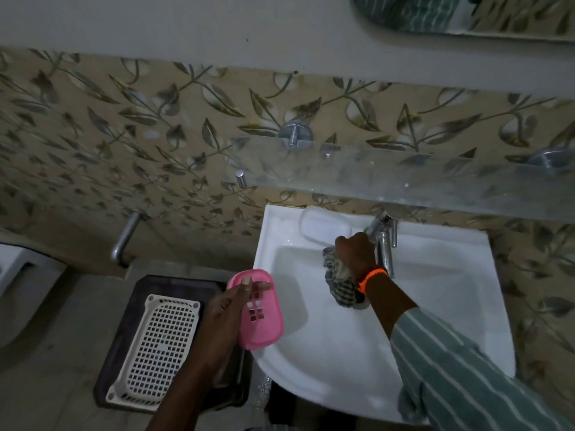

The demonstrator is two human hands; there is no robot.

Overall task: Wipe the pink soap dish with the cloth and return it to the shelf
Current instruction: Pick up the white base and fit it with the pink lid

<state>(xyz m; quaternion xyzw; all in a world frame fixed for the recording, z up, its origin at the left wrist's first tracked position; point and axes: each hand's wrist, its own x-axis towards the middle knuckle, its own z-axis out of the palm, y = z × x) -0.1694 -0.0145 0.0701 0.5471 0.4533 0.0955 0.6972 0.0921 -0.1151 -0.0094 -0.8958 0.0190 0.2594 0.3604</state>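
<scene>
My left hand (228, 309) holds the pink soap dish (258, 309) by its left edge, over the left rim of the white sink (326, 343); its slotted inside faces up. My right hand (354, 253) is closed around a bunched striped cloth (340, 283) above the basin, just left of the steel tap (384, 244). An orange band sits on that wrist. The glass shelf (404, 178) runs along the patterned wall above the sink, with nothing visible on it.
A clear soap tray (323, 227) rests on the sink's back ledge. On the floor to the left lies a white perforated basket (155, 349) on a dark mat. A wall pipe (126, 237) juts out left of the sink. A mirror hangs top right.
</scene>
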